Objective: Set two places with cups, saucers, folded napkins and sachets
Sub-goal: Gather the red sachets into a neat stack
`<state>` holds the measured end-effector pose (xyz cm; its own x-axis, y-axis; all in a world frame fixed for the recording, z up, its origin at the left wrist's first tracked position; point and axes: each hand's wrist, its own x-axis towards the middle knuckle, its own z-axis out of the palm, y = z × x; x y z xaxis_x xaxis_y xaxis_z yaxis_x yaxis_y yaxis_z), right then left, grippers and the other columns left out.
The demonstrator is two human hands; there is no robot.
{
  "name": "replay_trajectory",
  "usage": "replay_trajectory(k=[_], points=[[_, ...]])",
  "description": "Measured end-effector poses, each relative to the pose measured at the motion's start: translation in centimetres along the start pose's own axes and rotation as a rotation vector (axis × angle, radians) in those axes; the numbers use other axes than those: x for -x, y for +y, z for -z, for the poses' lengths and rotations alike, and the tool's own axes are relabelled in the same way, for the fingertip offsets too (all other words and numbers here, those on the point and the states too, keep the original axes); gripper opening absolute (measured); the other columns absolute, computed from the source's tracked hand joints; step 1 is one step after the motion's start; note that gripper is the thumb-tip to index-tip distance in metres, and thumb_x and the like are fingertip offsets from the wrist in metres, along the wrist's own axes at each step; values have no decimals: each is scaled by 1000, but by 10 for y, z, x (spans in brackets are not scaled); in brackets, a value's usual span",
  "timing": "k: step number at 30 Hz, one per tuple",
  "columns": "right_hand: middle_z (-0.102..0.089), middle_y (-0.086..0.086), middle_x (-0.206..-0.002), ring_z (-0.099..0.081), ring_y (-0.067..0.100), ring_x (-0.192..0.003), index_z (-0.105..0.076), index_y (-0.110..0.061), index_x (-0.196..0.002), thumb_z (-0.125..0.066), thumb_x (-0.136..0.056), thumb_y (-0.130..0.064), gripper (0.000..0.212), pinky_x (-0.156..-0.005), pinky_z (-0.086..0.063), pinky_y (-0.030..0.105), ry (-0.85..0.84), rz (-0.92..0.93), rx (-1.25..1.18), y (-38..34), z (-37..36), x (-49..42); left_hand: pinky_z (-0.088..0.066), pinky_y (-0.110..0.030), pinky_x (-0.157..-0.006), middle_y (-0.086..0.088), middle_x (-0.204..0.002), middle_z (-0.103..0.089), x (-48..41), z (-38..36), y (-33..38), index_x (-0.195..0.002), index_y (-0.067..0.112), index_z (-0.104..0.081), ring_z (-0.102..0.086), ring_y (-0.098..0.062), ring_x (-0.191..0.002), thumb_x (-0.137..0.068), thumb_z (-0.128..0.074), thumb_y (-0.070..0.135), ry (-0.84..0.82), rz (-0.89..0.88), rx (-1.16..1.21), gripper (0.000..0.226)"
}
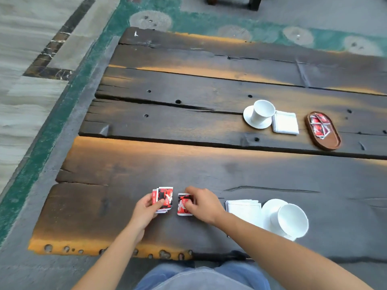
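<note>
My left hand grips a small stack of red-and-black sachets just above the near plank. My right hand pinches another red sachet right beside it. To their right lie a folded white napkin and a white cup on its saucer, near the front edge. Farther back, a second cup stands on a saucer with a folded napkin touching its right side.
A brown oval wooden tray holding several more red sachets lies right of the far napkin. The dark plank table has gaps and holes. Chair legs stand beyond its far edge; patterned floor lies to the left.
</note>
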<state>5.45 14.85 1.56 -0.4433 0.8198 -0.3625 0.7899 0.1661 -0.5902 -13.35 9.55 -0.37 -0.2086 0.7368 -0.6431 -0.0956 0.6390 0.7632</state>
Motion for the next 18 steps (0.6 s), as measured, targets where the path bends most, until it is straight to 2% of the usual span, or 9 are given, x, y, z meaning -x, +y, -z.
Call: replay_trajectory(k=[4, 8, 12, 15, 18], points=[[-58, 2, -79, -53, 25, -75, -51, -17, -83, -49, -80, -24, 8, -62, -40, 35, 60, 13, -60, 18, 30, 8, -51, -30, -78, -1, -96, -74, -1, -36, 16, -105, 16, -64, -67, -16, -89, -89, -61, 10, -123, -18, -12, 18], [-50, -4, -83, -48, 17, -77, -55, -19, -88, -49, -82, -20, 8, -67, -41, 35, 140, -21, -84, 49, 66, 21, -54, -22, -71, -2, -99, -74, 0, -80, 30, -108, 16, -64, -70, -14, -89, -88, -61, 8, -209, -34, -7, 21], [-55, 1, -89, -53, 20, -81, -58, -17, -97, -49, -83, -18, 17, -70, -43, 36, 173, -55, -67, 89, 107, 37, -51, -28, -81, -6, -106, -72, 4, -134, 44, -110, 13, -63, -67, -20, -97, -86, -64, 8, -274, -51, -46, 25], [-61, 1, -97, -55, 18, -87, -59, -17, -103, -51, -82, -16, 23, -71, -41, 29, 212, -76, -57, 119, 135, 51, -51, -22, -73, -5, -104, -72, 8, -179, 55, -110, 13, -64, -68, -16, -92, -84, -67, 7, -300, -65, -80, 26], [-62, -2, -99, -55, 16, -88, -60, -19, -104, -52, -81, -15, 24, -69, -38, 26, 249, -98, -52, 156, 162, 66, -48, -11, -57, -1, -96, -72, 10, -232, 64, -106, 16, -64, -68, -6, -79, -83, -69, 9, -296, -80, -112, 25]])
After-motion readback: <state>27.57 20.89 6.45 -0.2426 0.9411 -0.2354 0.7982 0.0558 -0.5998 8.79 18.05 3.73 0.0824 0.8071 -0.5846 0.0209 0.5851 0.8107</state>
